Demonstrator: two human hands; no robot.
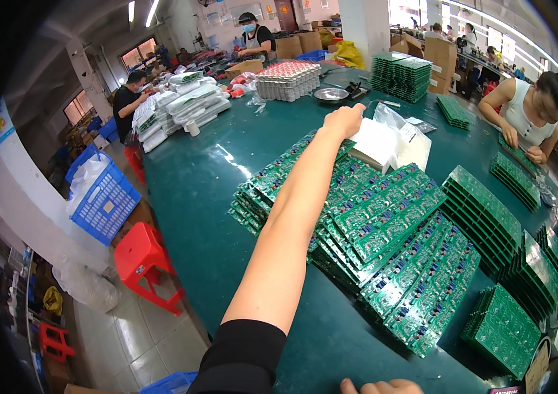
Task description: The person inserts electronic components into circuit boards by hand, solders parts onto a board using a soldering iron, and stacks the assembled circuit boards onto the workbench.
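My left arm stretches far over the green table, and my left hand (344, 121) is closed with bent fingers. Whatever it may hold is hidden. Below the hand and forearm lie fanned stacks of green circuit boards (384, 210) fitted with small parts. Just right of the hand are a white box (376, 143) and a clear plastic bag (393, 125). A shallow metal dish (331, 94) sits a little beyond it. At the lower edge only some fingers of my right hand (382, 387) show, near the table's front; the picture cuts off the rest.
More board stacks stand at the right (485, 213) and far right (400, 75). White trays (287, 80) and wrapped bundles (180, 105) lie at the back. A co-worker (531, 118) handles boards at right. A red stool (144, 262) and blue crate (103, 200) are left of the table.
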